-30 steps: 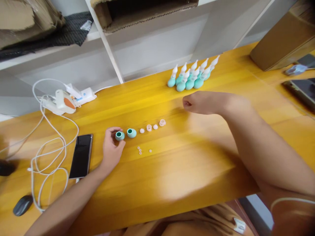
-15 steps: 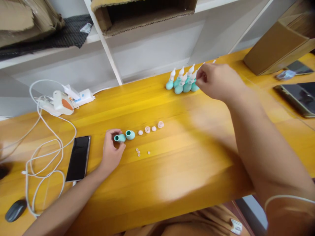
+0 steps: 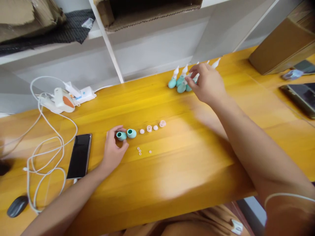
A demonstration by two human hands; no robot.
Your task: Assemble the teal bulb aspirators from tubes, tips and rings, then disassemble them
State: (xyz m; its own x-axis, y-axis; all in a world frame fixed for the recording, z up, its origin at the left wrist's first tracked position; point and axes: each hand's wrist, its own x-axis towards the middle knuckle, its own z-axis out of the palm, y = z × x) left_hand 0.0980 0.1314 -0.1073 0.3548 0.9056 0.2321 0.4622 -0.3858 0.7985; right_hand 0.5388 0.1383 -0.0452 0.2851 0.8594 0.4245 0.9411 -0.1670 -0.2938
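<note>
My left hand (image 3: 115,144) curls its thumb and fingers around a teal rubber bulb (image 3: 121,136) that stands on the table, mouth up. Touching or nearly touching it on the right is a second open teal bulb (image 3: 131,133). To the right run small pale-pink parts: a rounded cap (image 3: 142,131), a threaded ring (image 3: 149,128), another cap (image 3: 155,127) and a collar (image 3: 162,123). Several tiny rings (image 3: 139,151) lie nearer me. My right hand (image 3: 205,82), thumb and fingers apart, hovers at a cluster of teal bulb syringes (image 3: 181,87) with white nozzles, hiding some.
A phone (image 3: 79,155), coiled white cable (image 3: 61,144), power strip (image 3: 85,95) and mouse (image 3: 17,206) lie at left. At right are a cardboard box (image 3: 278,49) and a dark tablet-like device (image 3: 300,96). Shelving (image 3: 108,42) borders the table's back edge.
My right hand has opened from a closed pinch and moved slightly left over the bulb syringes. My left hand stays at the same bulb. The view has shifted a little.
</note>
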